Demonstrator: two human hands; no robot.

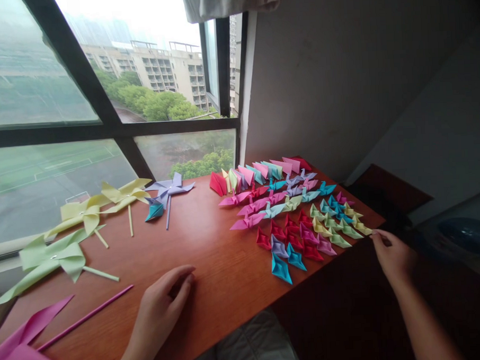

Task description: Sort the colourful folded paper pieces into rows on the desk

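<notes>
At the table's far right edge, my right hand (pixel 392 253) has thumb and forefinger drawn together at the tip of a yellow paper boat (pixel 362 227); grip narrow, can't tell whether I'm pinching it or only touching it. That boat sits at the outer end of the group, on the table (pixel 214 245), just beside a light green boat (pixel 340 241). My left hand (pixel 164 305) rests near the front edge, fingers loosely curled, thumb close against the forefinger, nothing showing in it.

More boats fill the space between my hands: red ones in the middle, two blue boats (pixel 281 268) nearest me. Behind them, paper cranes (pixel 260 204) in pink, blue, purple and pale green stand in rows. Farther back, a line of folded papers (pixel 245 174) leans along toward the wall (pixel 300 92).

Left side, pinwheels: purple pinwheel (pixel 171 188) with a blue folded piece (pixel 155 210) against it, two yellow, one light green pinwheel (pixel 54 257), and a pink pinwheel (pixel 27 354) cut off by the view, stick pointing toward my left hand. Window frame (pixel 114 130) beyond, trees and buildings outside.
</notes>
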